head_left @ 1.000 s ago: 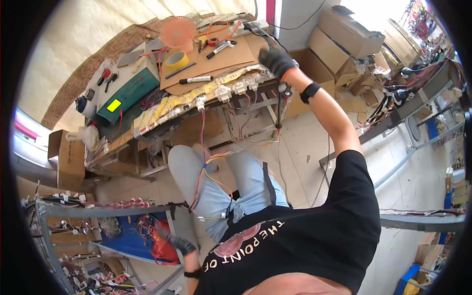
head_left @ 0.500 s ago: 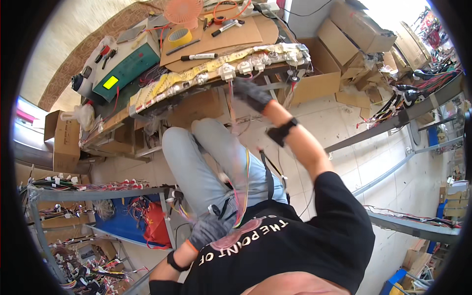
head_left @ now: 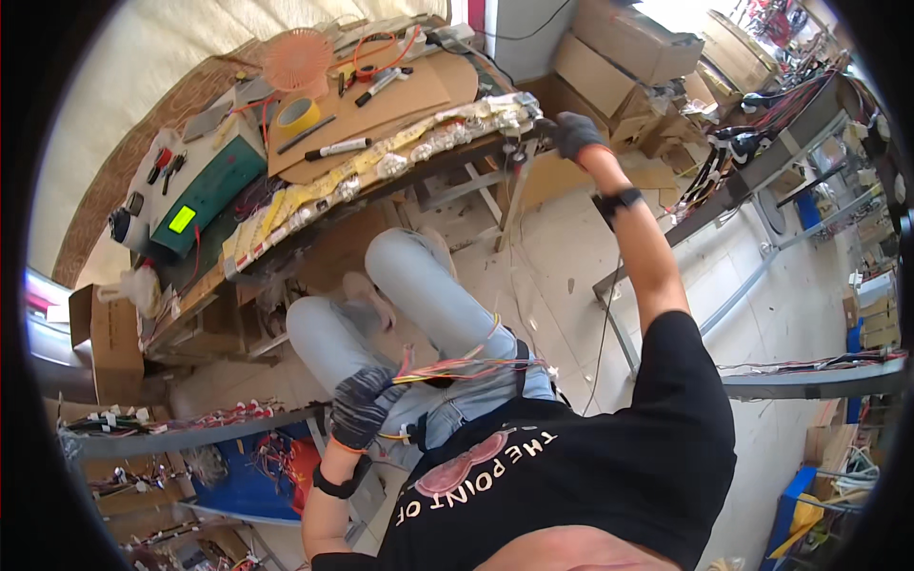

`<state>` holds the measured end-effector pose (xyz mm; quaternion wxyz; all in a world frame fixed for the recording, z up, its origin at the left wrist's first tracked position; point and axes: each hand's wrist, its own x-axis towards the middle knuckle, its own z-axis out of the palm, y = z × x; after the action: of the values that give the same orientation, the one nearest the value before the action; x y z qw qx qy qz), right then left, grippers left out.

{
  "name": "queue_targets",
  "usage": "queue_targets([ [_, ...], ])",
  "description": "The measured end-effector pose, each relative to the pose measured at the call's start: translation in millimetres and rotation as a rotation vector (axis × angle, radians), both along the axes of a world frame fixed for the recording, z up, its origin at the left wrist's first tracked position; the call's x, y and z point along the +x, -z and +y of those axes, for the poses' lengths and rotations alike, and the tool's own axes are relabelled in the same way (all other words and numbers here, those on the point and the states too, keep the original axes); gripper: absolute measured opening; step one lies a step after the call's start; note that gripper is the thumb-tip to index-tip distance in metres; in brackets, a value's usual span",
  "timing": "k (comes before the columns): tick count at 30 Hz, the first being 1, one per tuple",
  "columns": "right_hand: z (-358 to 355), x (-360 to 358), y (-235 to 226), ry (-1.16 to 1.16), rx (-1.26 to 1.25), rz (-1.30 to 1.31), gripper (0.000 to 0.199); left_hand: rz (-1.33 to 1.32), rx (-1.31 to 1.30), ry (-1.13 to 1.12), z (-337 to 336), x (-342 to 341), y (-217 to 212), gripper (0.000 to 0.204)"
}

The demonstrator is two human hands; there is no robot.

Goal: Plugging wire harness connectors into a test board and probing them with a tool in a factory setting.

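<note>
My left hand [head_left: 365, 407], in a dark grey knit glove, is closed around a bundle of thin coloured wires [head_left: 452, 367]. The bundle lies across my lap, its red, yellow and pink strands running to the right with a small light connector at the far end. My right hand [head_left: 578, 139], gloved alike, is at the right end of the workbench with its fingers curled. Whatever those fingers hold is too small to make out. Close to it, white connector holders [head_left: 392, 164] line the bench's front edge beside a yellow tape strip [head_left: 324, 190].
On the bench are a green tester box [head_left: 209, 195] with a lit display, a yellow tape roll [head_left: 298, 117], markers [head_left: 338, 149] and an orange fan [head_left: 297, 59]. Cardboard boxes [head_left: 628, 46] stand behind my right hand. Racks of wire harnesses [head_left: 762, 133] flank me both sides.
My right hand has moved right and away from the connector holders to the bench's end. My left hand has shifted forward and left, and the wires now lie across my lap instead of stretching to the bench.
</note>
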<state>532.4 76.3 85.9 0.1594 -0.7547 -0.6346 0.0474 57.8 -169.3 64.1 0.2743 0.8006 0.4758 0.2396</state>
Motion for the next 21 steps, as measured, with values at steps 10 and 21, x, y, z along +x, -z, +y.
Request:
queue_targets([
  [10,11.9,-54.2,71.4,-0.248,0.353,0.22,0.027,-0.321,-0.954,0.133,43.5,-87.1,147.5,0.027],
  [21,-259.0,-111.3,-6.6,-0.921,-0.333,0.57,0.054,-0.399,-1.08,1.277,112.0,144.2,-121.5,0.032],
])
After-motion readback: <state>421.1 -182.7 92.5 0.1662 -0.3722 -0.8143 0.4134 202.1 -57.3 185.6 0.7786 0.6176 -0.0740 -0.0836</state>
